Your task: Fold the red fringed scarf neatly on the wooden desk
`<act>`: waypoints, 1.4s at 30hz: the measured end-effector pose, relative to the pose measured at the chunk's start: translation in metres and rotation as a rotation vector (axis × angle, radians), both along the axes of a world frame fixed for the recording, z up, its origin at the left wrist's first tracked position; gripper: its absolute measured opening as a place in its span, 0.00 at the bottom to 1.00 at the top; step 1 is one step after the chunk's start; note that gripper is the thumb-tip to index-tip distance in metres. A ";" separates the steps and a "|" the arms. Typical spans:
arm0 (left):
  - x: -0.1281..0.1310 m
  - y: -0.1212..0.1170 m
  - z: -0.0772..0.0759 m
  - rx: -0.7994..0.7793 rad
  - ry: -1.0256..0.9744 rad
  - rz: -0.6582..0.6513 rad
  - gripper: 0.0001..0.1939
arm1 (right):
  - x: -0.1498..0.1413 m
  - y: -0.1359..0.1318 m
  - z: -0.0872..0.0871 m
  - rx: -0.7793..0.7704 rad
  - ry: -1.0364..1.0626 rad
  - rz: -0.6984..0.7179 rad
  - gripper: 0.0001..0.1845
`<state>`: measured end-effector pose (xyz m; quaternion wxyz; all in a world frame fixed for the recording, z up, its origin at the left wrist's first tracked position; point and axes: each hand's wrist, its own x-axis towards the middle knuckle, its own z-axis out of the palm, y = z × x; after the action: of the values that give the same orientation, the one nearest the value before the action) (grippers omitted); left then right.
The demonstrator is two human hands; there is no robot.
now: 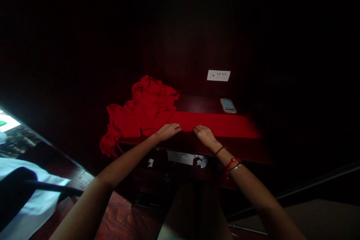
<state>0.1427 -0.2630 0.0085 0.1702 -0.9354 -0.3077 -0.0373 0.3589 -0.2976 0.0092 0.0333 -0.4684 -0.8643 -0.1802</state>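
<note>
A red scarf (219, 123) lies on a dark wooden table (244, 150). Its right part is laid out flat in a long strip; its left part is bunched in a heap (143, 108) with a fringe hanging over the table's left edge. My left hand (168, 131) rests on the strip's near edge, fingers curled down on the cloth. My right hand (204, 135) sits beside it on the same edge, fingers bent and pressing the fabric. Bracelets circle my right wrist (232, 163).
A phone (228, 105) lies at the back of the table, beyond the scarf. A white wall socket (218, 75) is above it. White torn stickers (185, 157) mark the table's front. A bed with pale sheets (33, 198) is at lower left. The room is very dark.
</note>
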 end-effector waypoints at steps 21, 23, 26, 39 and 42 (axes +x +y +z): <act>0.050 0.129 0.026 -0.483 -0.263 0.290 0.18 | -0.003 -0.010 -0.005 -0.057 0.166 -0.244 0.14; 0.053 0.136 0.018 -0.562 -0.291 0.292 0.18 | 0.000 -0.011 -0.005 -0.062 0.195 -0.238 0.15; 0.059 0.145 0.012 -0.692 -0.338 0.252 0.16 | 0.001 -0.012 -0.004 -0.053 0.229 -0.242 0.15; 0.086 0.161 0.017 -0.934 -0.634 0.208 0.12 | -0.003 -0.016 0.003 -0.001 0.242 -0.243 0.14; 0.082 0.157 0.020 -0.952 -0.711 0.208 0.15 | -0.002 -0.016 0.009 -0.009 0.280 -0.276 0.18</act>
<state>0.2243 -0.1065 0.0289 -0.3776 -0.8040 -0.4186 -0.1892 0.3571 -0.3140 0.0177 0.1261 -0.6030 -0.7796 -0.1123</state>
